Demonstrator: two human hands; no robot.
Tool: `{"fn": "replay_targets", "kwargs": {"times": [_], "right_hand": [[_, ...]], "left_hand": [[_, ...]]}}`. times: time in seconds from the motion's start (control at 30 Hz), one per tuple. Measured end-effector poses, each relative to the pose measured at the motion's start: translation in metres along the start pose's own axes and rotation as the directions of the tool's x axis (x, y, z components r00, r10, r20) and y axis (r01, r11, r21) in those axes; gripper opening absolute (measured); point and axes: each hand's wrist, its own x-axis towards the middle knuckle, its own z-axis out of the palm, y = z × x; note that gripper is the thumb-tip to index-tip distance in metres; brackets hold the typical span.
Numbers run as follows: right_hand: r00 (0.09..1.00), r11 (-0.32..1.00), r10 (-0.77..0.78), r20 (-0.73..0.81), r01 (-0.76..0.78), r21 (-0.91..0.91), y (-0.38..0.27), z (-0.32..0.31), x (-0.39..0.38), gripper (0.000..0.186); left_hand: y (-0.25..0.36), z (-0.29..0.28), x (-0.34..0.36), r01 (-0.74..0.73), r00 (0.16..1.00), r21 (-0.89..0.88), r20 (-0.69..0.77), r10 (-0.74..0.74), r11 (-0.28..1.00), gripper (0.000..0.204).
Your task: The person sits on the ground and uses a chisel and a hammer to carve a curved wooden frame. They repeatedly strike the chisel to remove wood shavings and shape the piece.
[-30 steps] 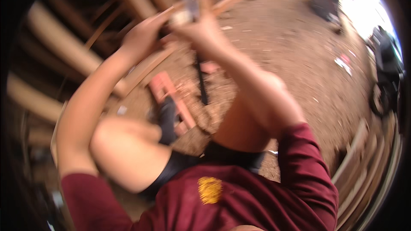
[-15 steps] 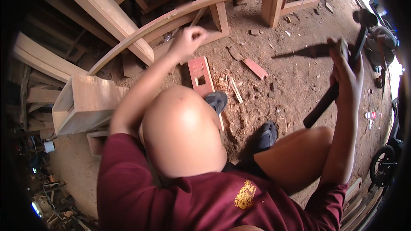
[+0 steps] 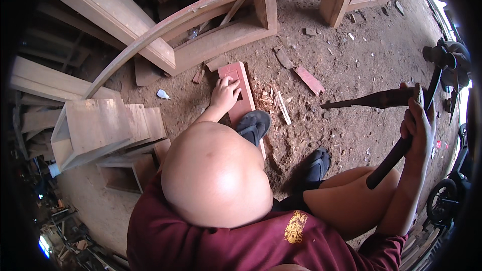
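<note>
Left hand [image 3: 224, 94]: arm extended forward past bent knee, palm down, fingers pressed flat. Right hand [image 3: 415, 120]: raised at right, fist closed in grip, forearm upright, elbow low.

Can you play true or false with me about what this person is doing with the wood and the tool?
1. The left hand rests on a reddish wooden block lying on the dirt ground. True.
2. The right hand is empty. False: it grips the dark handle of a long-handled tool, raised off the ground.
3. A dark sandal presses on the near end of the block. True.
4. The block lies on a table. False: it lies on the ground among wood chips.
5. A long curved wooden beam arches beyond the block. True.
</note>
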Motion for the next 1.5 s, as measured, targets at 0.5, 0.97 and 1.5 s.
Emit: {"fn": "replay_targets", "kwargs": {"times": [0.5, 0.97, 1.5], "right_hand": [[0.997, 0.997, 0.060, -0.052, -0.057, 0.054, -0.014, 0.010, -0.023, 0.030], [0.995, 0.988, -0.052, 0.087, 0.038, 0.150, -0.024, -0.007, -0.025, 0.053], [0.994, 0.988, -0.091, 0.065, 0.081, 0.135, -0.020, 0.002, 0.002, 0.043]], "left_hand": [[-0.017, -0.007, 0.043, 0.037, 0.984, -0.074, 0.178, -0.023, 0.997, 0.024], [-0.025, 0.022, 0.060, 0.151, 0.949, -0.063, 0.290, -0.127, 0.986, 0.015], [-0.002, -0.001, 0.005, 0.095, 0.948, 0.415, 0.239, -0.209, 0.905, 0.063]]}}
